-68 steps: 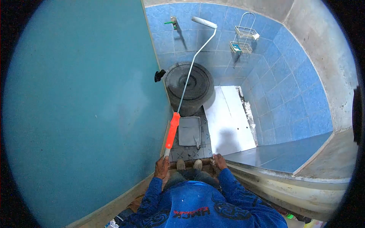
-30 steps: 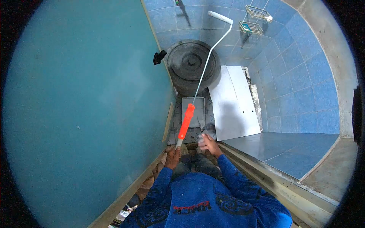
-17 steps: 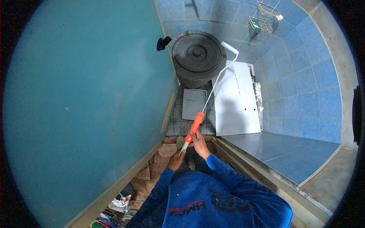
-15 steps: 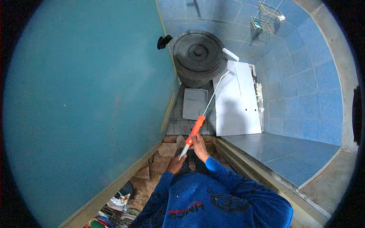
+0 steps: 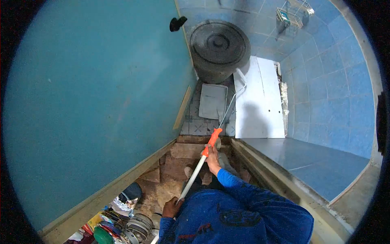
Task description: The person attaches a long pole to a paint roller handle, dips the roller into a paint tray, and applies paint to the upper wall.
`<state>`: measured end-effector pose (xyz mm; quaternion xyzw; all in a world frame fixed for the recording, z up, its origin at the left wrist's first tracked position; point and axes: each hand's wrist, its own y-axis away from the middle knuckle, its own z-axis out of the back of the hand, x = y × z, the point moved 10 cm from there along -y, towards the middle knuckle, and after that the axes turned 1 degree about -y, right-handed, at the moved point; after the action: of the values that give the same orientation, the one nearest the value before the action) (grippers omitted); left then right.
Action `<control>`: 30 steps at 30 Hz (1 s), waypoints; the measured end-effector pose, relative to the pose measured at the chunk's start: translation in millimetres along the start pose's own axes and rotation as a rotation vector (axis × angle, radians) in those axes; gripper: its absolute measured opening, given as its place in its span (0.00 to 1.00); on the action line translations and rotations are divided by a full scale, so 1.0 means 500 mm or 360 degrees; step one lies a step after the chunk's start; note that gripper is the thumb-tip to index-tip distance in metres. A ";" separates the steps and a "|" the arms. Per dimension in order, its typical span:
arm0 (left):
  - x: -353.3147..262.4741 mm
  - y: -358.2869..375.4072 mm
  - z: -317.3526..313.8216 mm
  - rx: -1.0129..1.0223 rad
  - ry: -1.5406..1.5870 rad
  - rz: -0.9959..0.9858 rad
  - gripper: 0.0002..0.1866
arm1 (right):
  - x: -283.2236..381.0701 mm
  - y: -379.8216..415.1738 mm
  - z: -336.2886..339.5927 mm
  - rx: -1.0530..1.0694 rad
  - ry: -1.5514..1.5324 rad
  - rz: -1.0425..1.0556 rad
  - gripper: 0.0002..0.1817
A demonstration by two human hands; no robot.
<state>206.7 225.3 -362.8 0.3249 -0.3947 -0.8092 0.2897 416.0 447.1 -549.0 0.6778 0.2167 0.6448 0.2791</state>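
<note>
A paint roller (image 5: pixel 213 142) with an orange handle is joined to a long white pole (image 5: pixel 192 179), which slants up and away from my body. My right hand (image 5: pixel 213 158) is wrapped round the lower end of the orange handle. Further down, beside my torso, my left hand (image 5: pixel 172 208) is closed round the white pole. The roller's thin wire frame reaches forward to a white roller cover (image 5: pixel 241 75), seen against the edge of a white board (image 5: pixel 264 97). A pale shallow tray (image 5: pixel 213 101) lies on the tiled floor left of the wire frame.
A dark lidded barrel (image 5: pixel 219 49) stands at the back. A teal door or panel (image 5: pixel 93 105) fills the left side, with a black knob (image 5: pixel 177 24). Blue tiled wall (image 5: pixel 325 89) and a raised sill (image 5: pixel 276 175) bound the right. Several piled items (image 5: pixel 118 227) lie lower left.
My left hand has slid down and back along the pole, with more of the pole now showing. The roller cover has dropped from beside the barrel lid to the board's edge. My view has shifted slightly.
</note>
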 end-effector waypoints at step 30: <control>0.275 -0.207 -0.211 -0.0266 -0.0031 -0.0399 0.24 | -0.313 0.088 0.078 0.0225 -0.0356 -0.0045 0.34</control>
<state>179.1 132.1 -539.8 0.3384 -0.2850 -0.8722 0.2085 440.3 307.9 -638.6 0.7603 0.2386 0.5444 0.2621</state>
